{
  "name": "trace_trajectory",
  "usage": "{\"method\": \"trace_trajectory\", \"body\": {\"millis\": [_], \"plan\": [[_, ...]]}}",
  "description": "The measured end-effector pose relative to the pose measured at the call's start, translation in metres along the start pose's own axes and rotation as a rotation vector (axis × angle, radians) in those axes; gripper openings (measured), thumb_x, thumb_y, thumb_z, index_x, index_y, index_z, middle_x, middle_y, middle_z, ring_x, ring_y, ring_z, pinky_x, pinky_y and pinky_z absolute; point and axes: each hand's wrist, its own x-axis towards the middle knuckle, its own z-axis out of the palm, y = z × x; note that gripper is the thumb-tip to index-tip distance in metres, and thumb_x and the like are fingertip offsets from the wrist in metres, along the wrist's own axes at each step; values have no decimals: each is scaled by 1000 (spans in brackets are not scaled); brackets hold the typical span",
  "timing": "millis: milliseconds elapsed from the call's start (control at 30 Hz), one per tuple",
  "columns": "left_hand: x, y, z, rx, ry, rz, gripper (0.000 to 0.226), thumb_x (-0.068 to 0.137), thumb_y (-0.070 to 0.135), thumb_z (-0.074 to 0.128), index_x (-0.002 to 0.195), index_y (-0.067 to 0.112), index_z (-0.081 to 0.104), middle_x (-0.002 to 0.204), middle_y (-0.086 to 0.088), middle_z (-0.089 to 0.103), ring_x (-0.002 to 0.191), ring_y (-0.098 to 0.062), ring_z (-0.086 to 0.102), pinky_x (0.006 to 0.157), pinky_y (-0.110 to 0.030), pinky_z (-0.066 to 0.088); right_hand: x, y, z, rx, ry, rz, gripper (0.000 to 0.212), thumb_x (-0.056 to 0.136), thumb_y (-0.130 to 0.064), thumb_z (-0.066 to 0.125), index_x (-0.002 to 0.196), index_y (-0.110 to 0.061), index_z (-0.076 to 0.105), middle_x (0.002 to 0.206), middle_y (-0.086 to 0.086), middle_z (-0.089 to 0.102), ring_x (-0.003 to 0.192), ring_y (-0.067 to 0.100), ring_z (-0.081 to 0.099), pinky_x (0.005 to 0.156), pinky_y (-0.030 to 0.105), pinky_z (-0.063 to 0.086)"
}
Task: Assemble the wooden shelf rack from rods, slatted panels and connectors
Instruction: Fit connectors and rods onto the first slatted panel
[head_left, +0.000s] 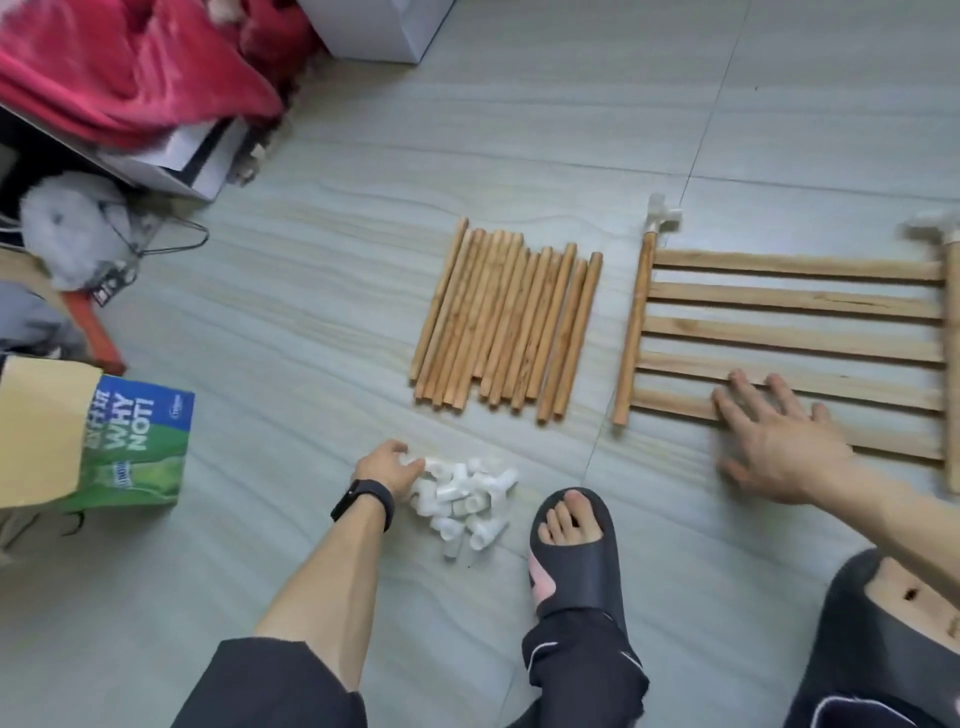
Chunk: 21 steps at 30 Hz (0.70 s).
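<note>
Shelf rack parts lay on the tile floor (311, 312), with open floor to their left. The left hand (387, 470) had its fingers curled into the connectors (462, 499), a near-centre pile. The rods (506, 322) were side by side, long axes pointing away. A narrow gap separated them from the slatted panel (789, 332), whose slats ran left-right to the frame edge. The right hand (774, 441) lay fingers spread on the near slats.

On the floor (311, 312), the left hand (387, 470) curls its fingers into the edge of a pile of white connectors (467, 499). The right hand (774, 441), fingers spread, lies over the near slats of the panel (789, 301). Rods (506, 322) lie side by side left of it.
</note>
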Motion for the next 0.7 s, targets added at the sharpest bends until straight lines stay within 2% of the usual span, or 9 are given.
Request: {"method": "trace_trajectory", "body": {"millis": [133,200,333,433,500,567,633,700], "plan": [[7,-13,5,-208,14,25,21,91,35,71,109,23,69,119,-9,68,109,-29,64,96,-36,52,-2,-1,1,42,-40,7,89,98,-59,41,162,-24,-12,166,0,-30,156,35,-14,122,54,22],[12,-17,4,-212,-4,25,6,89,29,73,92,25,69,106,-4,71,102,-25,65,89,-31,52,-4,-4,8,27,-11,18,90,99,-59,39,161,-23,-15,165,1,-32,155,36,-18,123,53,21],[14,-1,-10,-133,36,103,16,93,34,66,89,19,68,97,-2,70,101,-25,65,80,-28,46,-7,-8,14,46,23,24,90,98,-57,37,161,-20,-16,165,5,-33,154,39,-21,123,56,16],[10,33,-31,-221,104,244,23,97,38,62,94,17,70,96,1,70,98,-22,63,81,-30,44,-12,-15,1,132,47,33,85,99,-59,39,163,-18,0,170,9,-14,156,39,-10,126,52,13],[0,67,-38,-394,96,339,24,97,38,63,92,16,72,90,4,71,92,-19,64,77,-31,47,-23,-26,-8,361,190,3,78,99,-57,46,162,-17,20,170,12,12,157,34,5,127,46,14],[-20,108,-32,-540,-34,421,25,94,41,67,91,17,74,82,4,70,79,-12,65,67,-26,45,-39,-44,-20,694,331,-35,69,97,-53,58,154,-18,41,159,6,41,150,24,30,123,38,25],[-43,148,-12,-654,-250,491,28,91,45,71,93,17,77,79,2,70,70,-8,62,63,-24,41,-53,-61,-33,1108,269,-46,64,90,-54,69,144,-23,54,142,-5,60,132,9,53,115,32,40],[-67,184,18,-729,-430,543,30,87,48,74,89,19,79,82,5,73,69,-9,59,59,-22,39,-60,-71,-41,1502,147,-50,60,82,-57,74,133,-29,61,123,-10,71,117,2,64,106,31,50]]}}
